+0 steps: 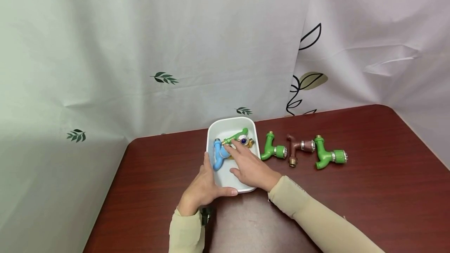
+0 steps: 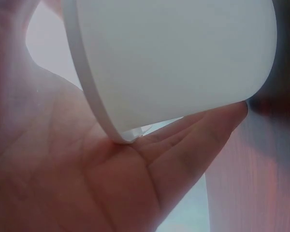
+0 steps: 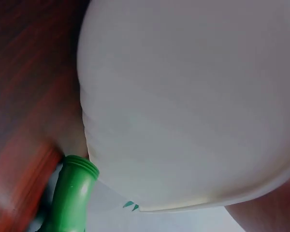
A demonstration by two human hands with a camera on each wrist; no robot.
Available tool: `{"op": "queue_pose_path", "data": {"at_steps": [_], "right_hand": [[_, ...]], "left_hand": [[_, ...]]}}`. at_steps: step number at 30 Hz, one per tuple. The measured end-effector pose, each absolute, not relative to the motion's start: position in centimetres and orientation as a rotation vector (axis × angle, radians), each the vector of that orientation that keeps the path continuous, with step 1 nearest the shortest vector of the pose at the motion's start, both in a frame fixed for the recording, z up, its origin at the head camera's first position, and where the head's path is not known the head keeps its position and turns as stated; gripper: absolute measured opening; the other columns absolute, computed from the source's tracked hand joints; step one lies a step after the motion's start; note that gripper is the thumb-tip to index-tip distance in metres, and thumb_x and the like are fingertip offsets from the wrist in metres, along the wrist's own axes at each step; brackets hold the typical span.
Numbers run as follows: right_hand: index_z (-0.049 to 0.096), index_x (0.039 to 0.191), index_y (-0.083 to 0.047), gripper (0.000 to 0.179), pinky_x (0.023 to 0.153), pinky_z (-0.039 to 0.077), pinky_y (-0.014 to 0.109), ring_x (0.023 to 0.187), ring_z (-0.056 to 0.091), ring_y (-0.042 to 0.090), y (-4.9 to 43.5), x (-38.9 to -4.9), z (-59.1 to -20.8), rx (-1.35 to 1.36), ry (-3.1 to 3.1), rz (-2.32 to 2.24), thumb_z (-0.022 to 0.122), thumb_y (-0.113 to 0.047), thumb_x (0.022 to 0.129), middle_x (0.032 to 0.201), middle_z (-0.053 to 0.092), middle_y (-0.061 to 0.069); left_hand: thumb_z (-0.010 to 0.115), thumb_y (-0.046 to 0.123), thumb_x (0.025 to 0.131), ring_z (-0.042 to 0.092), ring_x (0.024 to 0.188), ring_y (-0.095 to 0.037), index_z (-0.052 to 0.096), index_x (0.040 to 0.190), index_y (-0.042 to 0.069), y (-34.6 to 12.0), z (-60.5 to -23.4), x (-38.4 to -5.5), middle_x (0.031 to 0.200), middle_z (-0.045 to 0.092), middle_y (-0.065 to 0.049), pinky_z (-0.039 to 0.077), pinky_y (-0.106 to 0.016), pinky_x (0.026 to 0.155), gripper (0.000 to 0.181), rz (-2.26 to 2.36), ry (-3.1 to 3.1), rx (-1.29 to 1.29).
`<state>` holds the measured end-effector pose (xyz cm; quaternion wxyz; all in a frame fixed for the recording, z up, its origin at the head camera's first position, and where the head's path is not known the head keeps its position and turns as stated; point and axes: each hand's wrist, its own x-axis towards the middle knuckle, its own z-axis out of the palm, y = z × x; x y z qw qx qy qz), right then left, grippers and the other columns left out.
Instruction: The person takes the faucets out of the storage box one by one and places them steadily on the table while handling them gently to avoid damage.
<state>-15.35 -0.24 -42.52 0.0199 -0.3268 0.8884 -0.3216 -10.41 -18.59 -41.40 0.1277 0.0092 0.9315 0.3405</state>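
A white plastic tub point(image 1: 225, 180) stands near the table's back edge and holds several taps. My left hand point(image 1: 203, 188) holds its near left corner, fingers along the outer wall and thumb at the near rim. The left wrist view shows the rim of the tub point(image 2: 183, 58) against the palm. My right hand point(image 1: 251, 167) reaches over the right rim, its fingertips at a blue tap point(image 1: 218, 159) lying on the left inside. Beyond them lies a green tap point(image 1: 233, 137) with a dark blue-centred handle. A yellowish piece beneath the fingers is mostly hidden.
On the dark red table point(image 1: 158, 167), right of the tub, lie a green tap point(image 1: 269, 147), a brown tap point(image 1: 294, 150) and another green tap point(image 1: 322, 154) in a row. A white patterned curtain point(image 1: 211, 50) hangs behind the table.
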Motion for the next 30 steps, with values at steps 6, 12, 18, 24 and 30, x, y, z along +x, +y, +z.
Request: {"op": "queue_pose_path", "data": {"at_steps": [6, 12, 18, 24, 30], "right_hand": [[0.040, 0.152, -0.002, 0.068, 0.110, 0.036, 0.053, 0.143, 0.034, 0.041, -0.3, -15.4, -42.7, -1.039, 2.729, -0.991, 0.072, -0.011, 0.093, 0.158, 0.030, 0.025], [0.040, 0.153, -0.002, 0.068, 0.109, 0.037, 0.052, 0.142, 0.035, 0.040, -0.3, -15.5, -42.9, -1.054, 2.726, -0.952, 0.072, -0.012, 0.093, 0.159, 0.029, 0.024], [0.043, 0.151, -0.002, 0.066, 0.108, 0.039, 0.051, 0.141, 0.038, 0.038, -0.3, -15.6, -43.0, -1.094, 2.738, -0.942, 0.072, -0.009, 0.092, 0.157, 0.034, 0.023], [0.049, 0.146, -0.001, 0.061, 0.100, 0.047, 0.046, 0.126, 0.053, 0.032, -0.4, -15.6, -43.5, -1.175, 2.801, -0.995, 0.073, -0.002, 0.090, 0.142, 0.048, 0.019], [0.054, 0.142, -0.005, 0.056, 0.088, 0.054, 0.041, 0.110, 0.061, 0.028, -0.4, -15.6, -43.8, -1.219, 2.843, -0.989, 0.074, 0.000, 0.089, 0.133, 0.052, 0.016]], "left_hand": [[0.093, 0.044, 0.068, 0.030, 0.143, -0.045, -0.010, 0.156, -0.006, -18.6, -41.4, -10.4, 0.156, 0.019, -0.038, 0.037, -0.054, 0.107, 0.145, 0.974, 2.707, 0.025], [0.093, 0.045, 0.068, 0.027, 0.144, -0.045, -0.011, 0.156, -0.006, -18.7, -41.3, -10.4, 0.158, 0.017, -0.037, 0.036, -0.054, 0.108, 0.145, 0.977, 2.698, 0.029], [0.093, 0.045, 0.068, 0.027, 0.144, -0.045, -0.010, 0.156, -0.006, -18.6, -41.3, -10.4, 0.158, 0.017, -0.037, 0.037, -0.054, 0.108, 0.145, 0.978, 2.695, 0.024], [0.093, 0.045, 0.068, 0.030, 0.143, -0.046, -0.010, 0.157, -0.005, -18.6, -41.2, -10.4, 0.156, 0.020, -0.038, 0.037, -0.054, 0.108, 0.145, 0.971, 2.696, 0.015], [0.093, 0.047, 0.067, 0.032, 0.142, -0.046, -0.009, 0.157, -0.005, -18.6, -41.3, -10.3, 0.155, 0.021, -0.039, 0.038, -0.054, 0.107, 0.146, 0.960, 2.703, 0.012]]}}
